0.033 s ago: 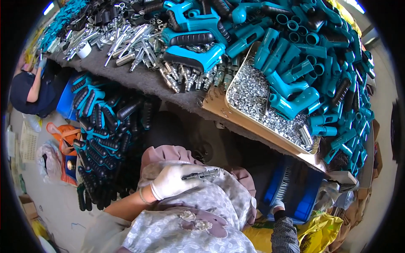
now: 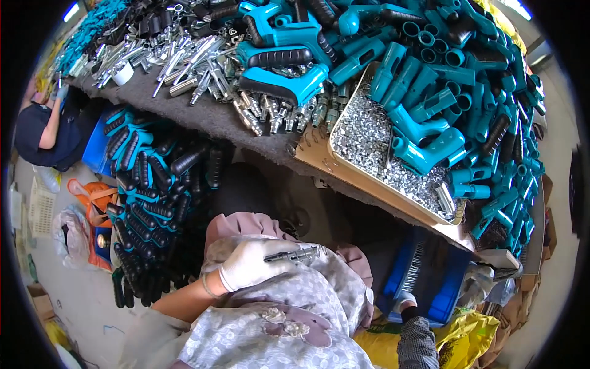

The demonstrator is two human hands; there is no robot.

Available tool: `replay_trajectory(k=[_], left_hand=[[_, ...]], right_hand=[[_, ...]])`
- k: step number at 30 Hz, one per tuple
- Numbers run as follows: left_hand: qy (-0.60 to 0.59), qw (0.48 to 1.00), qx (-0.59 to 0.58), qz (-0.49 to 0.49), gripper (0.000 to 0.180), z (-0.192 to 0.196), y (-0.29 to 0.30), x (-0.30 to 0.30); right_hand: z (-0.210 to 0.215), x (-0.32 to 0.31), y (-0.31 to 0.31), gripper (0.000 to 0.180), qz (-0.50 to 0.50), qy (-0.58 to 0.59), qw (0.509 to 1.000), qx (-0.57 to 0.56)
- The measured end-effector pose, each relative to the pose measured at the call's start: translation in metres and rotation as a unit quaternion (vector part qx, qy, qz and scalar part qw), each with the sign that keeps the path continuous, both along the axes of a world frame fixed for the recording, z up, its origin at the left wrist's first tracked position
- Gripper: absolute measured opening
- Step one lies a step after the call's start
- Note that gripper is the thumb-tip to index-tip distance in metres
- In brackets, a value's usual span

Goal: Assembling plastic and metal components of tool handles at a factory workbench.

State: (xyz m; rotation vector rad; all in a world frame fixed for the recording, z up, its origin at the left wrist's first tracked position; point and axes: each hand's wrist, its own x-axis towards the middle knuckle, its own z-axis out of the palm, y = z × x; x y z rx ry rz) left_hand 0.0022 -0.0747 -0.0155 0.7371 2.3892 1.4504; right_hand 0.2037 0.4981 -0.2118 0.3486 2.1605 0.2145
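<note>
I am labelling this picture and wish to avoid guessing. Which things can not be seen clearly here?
- Right hand: head view, it reaches into the blue crate; fingers and any content hidden by crate and sleeve.
- Metal fitting in the left hand: its rear end is covered by the glove.
- Small silver parts in the tray: too small to identify.

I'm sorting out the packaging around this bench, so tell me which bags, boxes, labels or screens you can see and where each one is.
Yellow plastic bag: floor at lower right, crumpled, glossy.
Blue crate: under the bench, right of the lap, rectangular.
Orange bag: floor at left, soft, with handles.
Whitish plastic bag: beside the orange bag, crumpled.
Cardboard tray: on the bench edge, shallow, brown, holding small silver parts.
No screens; no labels clear enough to tell.
</note>
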Motion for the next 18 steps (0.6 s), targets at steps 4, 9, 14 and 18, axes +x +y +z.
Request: replay_trajectory(k=[4,9,14,18], left_hand=[[-0.031,0.999,-0.012,0.009,0.035,0.004,-0.005,0.001],[-0.138,0.990,0.027,-0.002,0.040,-0.008,-0.002,0.003],[-0.101,0.995,-0.003,0.009,0.051,0.022,0.021,0.008],[-0.035,0.995,0.008,0.095,0.053,0.064,0.030,0.013]], right_hand=[[0.077,-0.050,-0.035,0.038,0.179,-0.180,0.966,0.039],[0.226,-0.103,-0.102,0.009,-0.347,0.387,0.747,-0.414],[0.231,-0.132,-0.256,0.017,-0.406,0.380,0.487,-0.674],[0.203,-0.141,-0.339,0.023,-0.465,0.197,0.289,-0.813]])
